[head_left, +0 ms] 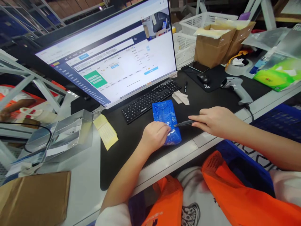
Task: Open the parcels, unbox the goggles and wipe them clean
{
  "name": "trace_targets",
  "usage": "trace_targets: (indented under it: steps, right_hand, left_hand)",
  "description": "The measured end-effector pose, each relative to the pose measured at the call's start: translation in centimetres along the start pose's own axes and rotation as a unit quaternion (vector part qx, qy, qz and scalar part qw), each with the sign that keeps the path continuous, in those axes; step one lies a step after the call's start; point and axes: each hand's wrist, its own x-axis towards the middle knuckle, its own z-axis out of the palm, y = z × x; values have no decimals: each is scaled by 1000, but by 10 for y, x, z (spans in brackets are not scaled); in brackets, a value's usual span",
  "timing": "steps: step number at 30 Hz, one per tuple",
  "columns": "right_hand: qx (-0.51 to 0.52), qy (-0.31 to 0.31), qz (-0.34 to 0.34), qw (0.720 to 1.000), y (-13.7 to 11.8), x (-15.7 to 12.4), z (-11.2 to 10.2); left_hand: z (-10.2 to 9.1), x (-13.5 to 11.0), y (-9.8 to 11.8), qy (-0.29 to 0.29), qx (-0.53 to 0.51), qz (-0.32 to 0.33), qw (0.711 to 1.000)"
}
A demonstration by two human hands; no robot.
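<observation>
A shiny blue plastic-wrapped package point(165, 111) lies on the black desk mat point(122, 150) in front of the keyboard. My left hand point(155, 135) is closed on the near left part of the package, fingertips pinching its wrapping. From the right, my right hand point(209, 121) grips a dark, slim utility knife point(185, 123), index finger stretched along the handle. The knife's tip meets the right side of the package, close to my left fingertips. Whether the blade has pierced the wrapping cannot be made out.
Behind the package are a black keyboard point(150, 100) and a large monitor point(113, 59). Crumpled white paper point(180, 97), a pen point(185, 87), a mouse point(204, 79) and a barcode scanner point(237, 89) lie rightward. Yellow slips point(105, 131), a clear tray point(70, 131) and cardboard point(35, 197) are leftward.
</observation>
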Motion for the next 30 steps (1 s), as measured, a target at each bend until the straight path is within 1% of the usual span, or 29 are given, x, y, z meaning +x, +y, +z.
trace_targets:
  steps: [4,8,14,18,22,26,30]
  right_hand:
    - [8,-13,10,1000,0,3,-1]
    - [7,-9,28,1000,0,2,0]
    - [12,-4,28,1000,1,2,6]
    - [13,1,44,999,0,2,8]
    - [26,-1,55,998,-1,2,10]
    - [27,11,74,997,-1,-1,11]
    - [32,18,73,997,-2,0,21]
  left_hand:
    - [-1,0,-1,2,2,2,1000]
    - [-1,-1,-1,4,-3,2,1000]
    - [0,-3,-2,13,-18,0,1000]
    - [0,-3,-2,20,-16,4,1000]
    - [1,-5,-2,25,-10,-7,1000]
    - [3,-7,-4,47,-12,-7,999]
    - [5,-11,-7,80,-16,-18,996]
